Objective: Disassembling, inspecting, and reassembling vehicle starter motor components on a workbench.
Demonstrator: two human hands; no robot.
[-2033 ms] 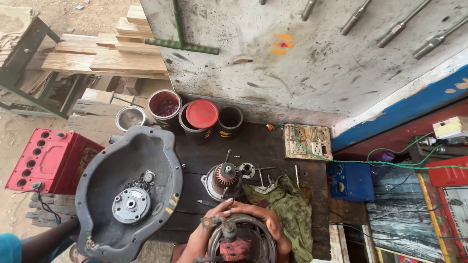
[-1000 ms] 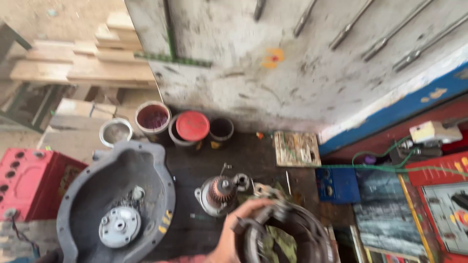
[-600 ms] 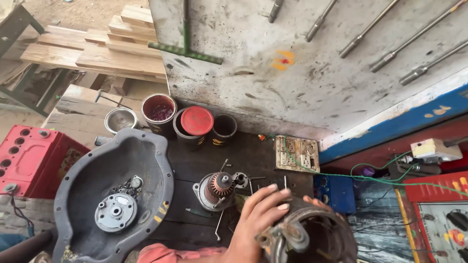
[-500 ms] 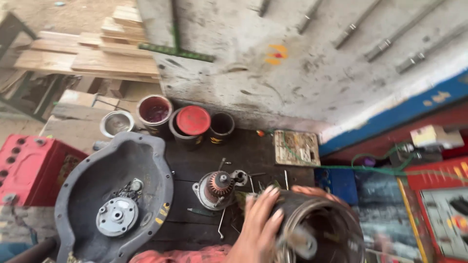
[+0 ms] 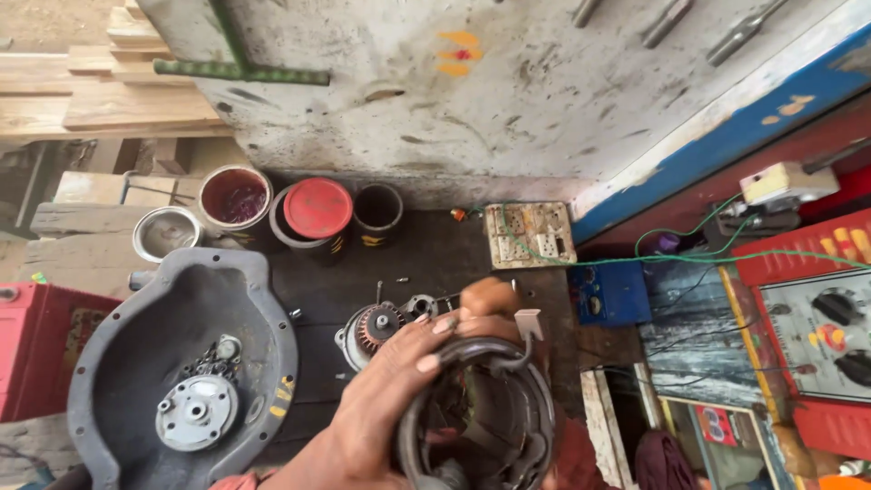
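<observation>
Dark table below a scuffed wall – left hand (image 5: 381, 399) fingers curl round the housing (image 5: 481, 417) rim near centre; right hand (image 5: 485, 304) props its far edge – best kept level, armature (image 5: 372, 328) just left

The dark, oily wooden workbench (image 5: 426, 254) carried a grey cast-metal bell housing (image 5: 136, 345) at eight o'clock, three open paint tins (image 5: 313, 210) at eleven, and a copper-wound armature (image 5: 372, 328) at centre.

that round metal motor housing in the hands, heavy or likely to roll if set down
Probably heavy: the motor housing looks thick-walled metal, and the left hand wraps its rim. Its round body would likely roll on its side. The wire tab seems bendable.
</observation>
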